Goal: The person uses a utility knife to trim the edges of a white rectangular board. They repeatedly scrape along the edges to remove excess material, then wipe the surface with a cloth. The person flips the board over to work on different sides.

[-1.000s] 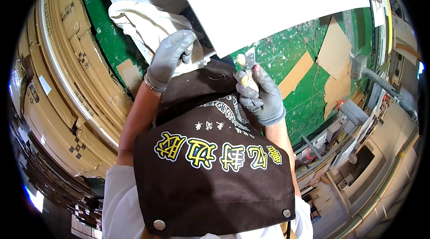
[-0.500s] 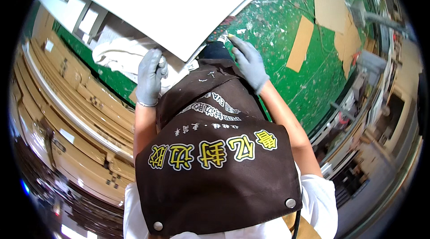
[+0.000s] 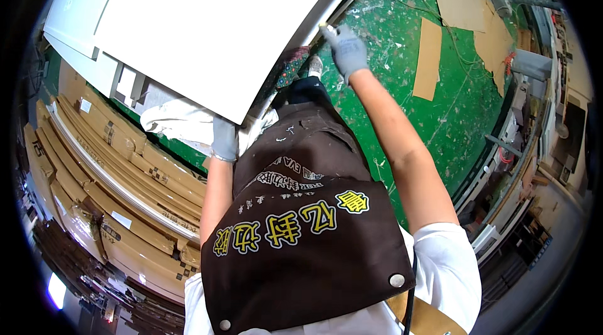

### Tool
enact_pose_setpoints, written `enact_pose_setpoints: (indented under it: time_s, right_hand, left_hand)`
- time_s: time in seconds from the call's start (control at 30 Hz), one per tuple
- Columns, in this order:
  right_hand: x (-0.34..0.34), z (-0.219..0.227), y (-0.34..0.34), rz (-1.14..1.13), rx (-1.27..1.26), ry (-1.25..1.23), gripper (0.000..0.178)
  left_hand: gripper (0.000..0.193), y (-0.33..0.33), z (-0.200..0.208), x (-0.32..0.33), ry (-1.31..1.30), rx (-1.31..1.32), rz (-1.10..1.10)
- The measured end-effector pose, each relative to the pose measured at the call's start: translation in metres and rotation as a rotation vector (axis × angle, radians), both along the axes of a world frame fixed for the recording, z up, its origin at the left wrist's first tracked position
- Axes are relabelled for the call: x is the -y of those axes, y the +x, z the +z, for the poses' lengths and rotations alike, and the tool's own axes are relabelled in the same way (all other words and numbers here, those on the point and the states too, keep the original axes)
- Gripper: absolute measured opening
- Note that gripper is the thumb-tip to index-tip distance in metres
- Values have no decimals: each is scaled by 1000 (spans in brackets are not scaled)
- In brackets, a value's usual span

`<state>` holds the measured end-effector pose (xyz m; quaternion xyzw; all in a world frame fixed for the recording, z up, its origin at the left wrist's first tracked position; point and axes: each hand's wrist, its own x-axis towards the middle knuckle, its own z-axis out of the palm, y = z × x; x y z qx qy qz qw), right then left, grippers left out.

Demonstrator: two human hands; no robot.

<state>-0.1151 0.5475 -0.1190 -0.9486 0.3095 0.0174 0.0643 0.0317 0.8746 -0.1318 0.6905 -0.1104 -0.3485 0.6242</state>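
Observation:
A large white panel slants across the upper left, one corner pointing toward me. My left hand, in a grey glove, is at the panel's near edge beside that corner. Its fingers go out of sight under the panel, so their grip is hidden. Along the panel's right side, my gloved right hand reaches out with the forefinger toward the long edge. A small yellowish tip shows at that finger's end; what it is stays too small to tell. White cloth lies bunched beneath the panel, left of my left hand.
Long cardboard packages are stacked on the left. Flat cardboard pieces lie on the green floor at the right, near a thin cable. My shoe shows beside the panel's edge. Shelving and machinery line the far right.
The panel's corner has come nearer to me. My left hand has gone from beside the panel to partly under its edge. My right hand has moved farther out along the long side.

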Motion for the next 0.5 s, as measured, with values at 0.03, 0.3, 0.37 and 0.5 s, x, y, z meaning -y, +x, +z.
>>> enact_pose_setpoints:
  time_s: [0.03, 0.3, 0.37, 0.5]
  right_hand:
    - [12, -1, 7, 6, 22, -82, 57]
    - [65, 26, 28, -228, 76, 3, 49]
    - [37, 19, 24, 7, 17, -30, 57]
    - [54, 6, 21, -60, -12, -92, 54]
  left_hand:
    - [30, 4, -3, -4, 6, 62, -42]
    - [28, 14, -21, -16, 83, 322, -166]
    - [34, 12, -29, -24, 170, 221, -171]
    - [39, 16, -19, -25, 260, 550, -372]
